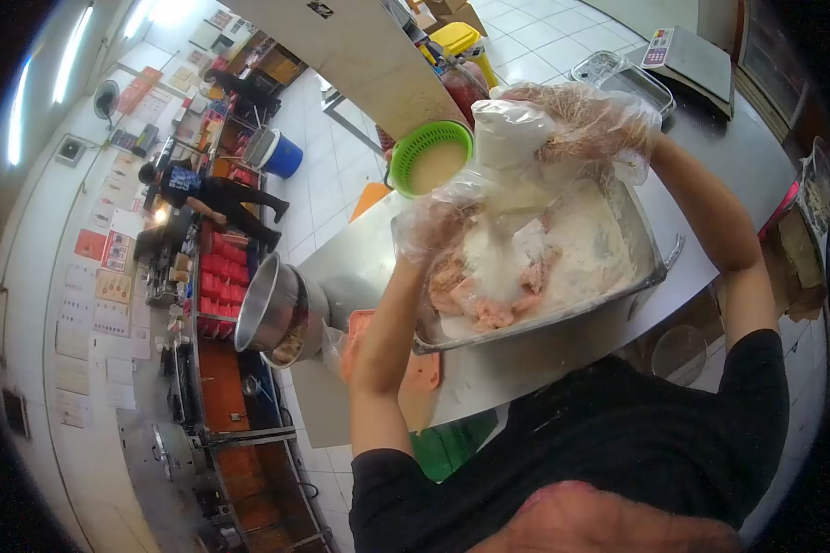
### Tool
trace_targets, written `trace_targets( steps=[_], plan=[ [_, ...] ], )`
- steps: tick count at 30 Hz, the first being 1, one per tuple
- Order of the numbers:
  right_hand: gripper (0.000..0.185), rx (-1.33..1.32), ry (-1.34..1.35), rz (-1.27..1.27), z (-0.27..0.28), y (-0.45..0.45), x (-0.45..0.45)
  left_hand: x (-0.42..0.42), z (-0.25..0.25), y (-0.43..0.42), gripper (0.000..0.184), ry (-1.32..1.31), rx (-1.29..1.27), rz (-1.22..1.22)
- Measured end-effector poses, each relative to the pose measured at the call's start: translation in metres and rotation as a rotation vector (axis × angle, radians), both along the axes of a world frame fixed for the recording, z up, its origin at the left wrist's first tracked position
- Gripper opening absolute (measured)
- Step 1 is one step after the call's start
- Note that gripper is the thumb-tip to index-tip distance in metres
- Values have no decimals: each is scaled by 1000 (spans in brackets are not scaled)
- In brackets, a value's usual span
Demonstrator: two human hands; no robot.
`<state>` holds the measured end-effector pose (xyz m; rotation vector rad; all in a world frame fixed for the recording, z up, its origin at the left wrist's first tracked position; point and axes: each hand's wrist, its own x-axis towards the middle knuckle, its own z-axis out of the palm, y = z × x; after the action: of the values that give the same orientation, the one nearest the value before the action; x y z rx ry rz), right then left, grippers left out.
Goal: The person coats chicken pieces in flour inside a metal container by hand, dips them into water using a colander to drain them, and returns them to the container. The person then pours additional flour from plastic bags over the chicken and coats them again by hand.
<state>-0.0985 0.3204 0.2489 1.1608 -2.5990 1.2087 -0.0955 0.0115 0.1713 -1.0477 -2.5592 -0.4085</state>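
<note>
A metal tray (657, 278) holds white flour (595, 241) and pieces of raw pinkish meat (495, 311). Above its far side, my right hand (599, 124), in a clear plastic glove, is closed on a white bag (510, 129), whose lower part hangs toward the flour. My left hand (436, 224), also in a clear glove, is at the tray's left side beside the bag's clear plastic; its fingers are partly hidden and blurred by the glove. Some of the meat lies under a pale, flour-like layer.
A green basket (399, 168) and a metal pot (254, 318) stand left of the tray. Near the pot is an orange-red board (424, 371). A scale (682, 60) and a steel tray (662, 95) sit at the upper right. Another person (217, 195) stands at the far counter.
</note>
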Motion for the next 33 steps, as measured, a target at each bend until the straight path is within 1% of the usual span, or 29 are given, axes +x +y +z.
trace_targets(
  steps=[1,2,4,6,7,8,10,11,12,13,14,16,17,19,20,22,23,24,25,26,29,30,31,33],
  plan=[
    [72,-15,15,-29,-2,-2,-6,-8,-27,-9,21,11,-1,2],
    [72,-14,27,-25,2,-4,-6,-21,-68,-22,22,-228,252,63],
    [75,-267,-129,-53,8,-10,-1,-18,-82,-28,22,-460,508,124],
    [73,-257,-94,-60,12,-16,-2,1,-61,-22,25,-360,468,17],
    [71,-245,-68,-72,13,-18,-2,5,-61,-26,25,-356,469,18],
    [71,-243,-63,-70,16,-20,-3,7,-60,-29,27,-236,296,-29],
    [71,-9,166,-131,23,-26,-3,6,-59,-32,30,-111,123,-74],
    [71,-8,171,-131,25,-28,-2,2,-59,-31,39,-486,403,-75],
    [71,5,112,-127,28,-30,1,-1,-59,-31,47,-863,682,-77],
    [71,19,52,-125,30,-32,3,-1,-59,-38,47,-858,682,-81],
    [71,20,59,-127,32,-34,4,1,-57,-49,53,-1037,798,-63],
    [71,114,46,-138,35,-38,7,-1,-56,-61,58,-1217,913,-50],
    [71,116,47,-140,36,-40,8,-2,-57,-64,61,-1191,1059,-95],
    [65,150,85,-119,34,-46,11,-3,-59,-68,65,-1163,1210,-137],
    [65,152,84,-117,31,-49,11,-3,-45,-63,61,-1017,1060,-113],
    [65,229,171,-129,23,-58,12,2,-20,-41,58,-871,915,-82],
    [65,231,173,-121,21,-63,14,9,-5,-14,53,-828,1019,-161],
    [62,254,103,-136,21,-67,15,12,1,4,48,-779,1120,-242],
    [59,277,34,-152,19,-71,16,11,1,9,48,-771,1123,-239],
    [55,289,71,-165,12,-72,16,10,2,12,43,-359,802,-191],
    [55,226,95,-161,-2,-72,14,7,3,23,30,-190,551,-90],
    [50,207,101,-137,-6,-69,17,0,-7,23,29,-99,458,-80],
    [50,205,106,-138,-10,-67,17,-5,-16,21,29,-211,552,-76],
    [43,145,66,-100,-22,-66,12,-12,-33,17,30,-421,763,-61]
  ],
)
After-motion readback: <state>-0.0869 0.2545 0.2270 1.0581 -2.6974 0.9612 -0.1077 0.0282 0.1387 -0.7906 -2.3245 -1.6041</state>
